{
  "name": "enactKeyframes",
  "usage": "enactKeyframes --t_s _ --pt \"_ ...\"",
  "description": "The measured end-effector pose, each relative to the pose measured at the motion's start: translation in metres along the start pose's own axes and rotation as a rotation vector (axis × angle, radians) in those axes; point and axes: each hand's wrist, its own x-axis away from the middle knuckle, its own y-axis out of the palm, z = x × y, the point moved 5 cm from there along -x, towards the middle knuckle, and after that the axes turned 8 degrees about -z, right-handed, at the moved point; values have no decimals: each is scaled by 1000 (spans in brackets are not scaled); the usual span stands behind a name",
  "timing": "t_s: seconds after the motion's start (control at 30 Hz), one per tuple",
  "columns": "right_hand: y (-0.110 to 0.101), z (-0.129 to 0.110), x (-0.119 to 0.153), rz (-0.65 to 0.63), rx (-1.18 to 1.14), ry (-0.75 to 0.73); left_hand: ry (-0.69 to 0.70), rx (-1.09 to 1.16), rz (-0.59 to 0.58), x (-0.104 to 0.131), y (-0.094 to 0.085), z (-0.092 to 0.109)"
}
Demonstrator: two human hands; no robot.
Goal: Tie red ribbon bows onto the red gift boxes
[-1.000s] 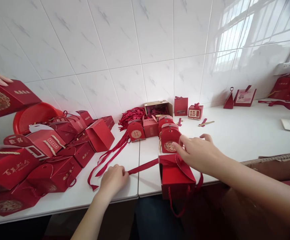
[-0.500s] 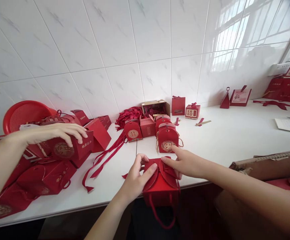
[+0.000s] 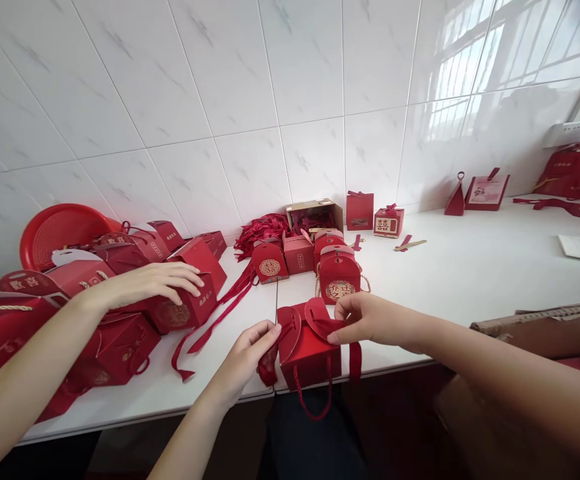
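At the near edge of the white table, directly before us, is a red gift box, with red ribbon threaded through its rounded flaps. Our left hand and right hand each pinch one side of the ribbon, fingers closed; we do best drawing both evenly, keeping it flat. Behind, another box appears to read 乔迁之喜; a small box near the wall bears 囍.
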Motion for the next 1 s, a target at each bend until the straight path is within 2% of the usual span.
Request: enactKeyframes --t_s 0.23,0.33,0.43,0.57,0.7,0.83,1.0 --pt "4 -4 1 -56 -303 -39 77 44 14 -1 -1 24" --pt "3 -4 0 -24 -350 -41 51 0 -27 -3 1 32" --pt "1 -6 1 -6 -384 -47 13 -28 -14 -5 -1 36" --pt "-6 -5 0 79 -303 1 1 -124 2 -9 -3 38" --pt "-10 6 -8 163 -131 79 -31 -152 13 -11 -1 32" --pt "-12 12 -17 240 91 59 -12 -156 39 -10 0 29" --pt "-10 7 -16 190 133 24 14 -217 60 -7 -7 26"
